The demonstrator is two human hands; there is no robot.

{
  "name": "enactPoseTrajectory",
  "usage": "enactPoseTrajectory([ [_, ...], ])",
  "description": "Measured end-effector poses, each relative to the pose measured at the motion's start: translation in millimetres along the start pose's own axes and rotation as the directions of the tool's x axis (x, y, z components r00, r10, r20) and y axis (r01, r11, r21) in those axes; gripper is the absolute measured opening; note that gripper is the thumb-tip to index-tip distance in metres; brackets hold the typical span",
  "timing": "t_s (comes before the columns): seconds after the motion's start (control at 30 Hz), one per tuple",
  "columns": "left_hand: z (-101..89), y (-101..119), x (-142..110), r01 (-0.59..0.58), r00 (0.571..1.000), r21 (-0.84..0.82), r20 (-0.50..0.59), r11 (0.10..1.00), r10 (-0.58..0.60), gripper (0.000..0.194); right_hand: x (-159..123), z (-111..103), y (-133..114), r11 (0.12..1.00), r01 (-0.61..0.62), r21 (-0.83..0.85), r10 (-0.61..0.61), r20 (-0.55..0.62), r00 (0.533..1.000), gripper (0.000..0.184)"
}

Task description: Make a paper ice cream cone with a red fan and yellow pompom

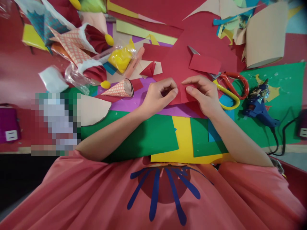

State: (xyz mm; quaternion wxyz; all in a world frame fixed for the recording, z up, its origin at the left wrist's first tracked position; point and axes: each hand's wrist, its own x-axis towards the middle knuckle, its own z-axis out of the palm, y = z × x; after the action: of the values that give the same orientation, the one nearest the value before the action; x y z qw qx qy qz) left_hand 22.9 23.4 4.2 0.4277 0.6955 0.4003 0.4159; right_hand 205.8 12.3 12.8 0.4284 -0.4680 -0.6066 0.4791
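A red paper sheet [178, 65] lies on the table in front of me, with one flap folded up at its far right. My left hand [159, 95] is curled, pinching the sheet's near edge between thumb and fingers. My right hand [203, 94] presses the same edge from the right, fingers bent onto the paper. The two hands nearly touch at the fold. Under the red sheet lie purple [134, 102], green [148, 134] and yellow [184, 140] sheets.
Scissors [230, 88] with red and yellow handles lie just right of my right hand. A blue glue gun [260, 110] with a black cord rests on a green mat. Paper cones [120, 89], yellow balls and paper scraps crowd the far left and back.
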Motion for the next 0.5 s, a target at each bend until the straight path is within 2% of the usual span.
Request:
enactPoseTrajectory([
  [0.13, 0.5, 0.2, 0.2, 0.022, 0.999, -0.008, 0.038, 1.000, -0.022, 0.036, -0.5, 0.4, -0.8, 1.000, 0.024, 0.015, -0.024, 0.029, 0.999, 0.021],
  [0.33, 0.9, -1.6, 0.3, -0.015, 1.000, -0.072, 0.002, 0.997, 0.015, 0.044, -2.3, -0.9, 3.1, 0.994, 0.082, 0.074, -0.084, 0.026, 0.996, 0.016],
  [0.5, 1.9, -3.5, 0.6, -0.053, 0.998, -0.078, -0.039, 0.996, 0.050, 0.044, -1.3, -1.5, 5.4, 0.993, 0.107, 0.044, -0.109, 0.033, 0.994, 0.023],
])
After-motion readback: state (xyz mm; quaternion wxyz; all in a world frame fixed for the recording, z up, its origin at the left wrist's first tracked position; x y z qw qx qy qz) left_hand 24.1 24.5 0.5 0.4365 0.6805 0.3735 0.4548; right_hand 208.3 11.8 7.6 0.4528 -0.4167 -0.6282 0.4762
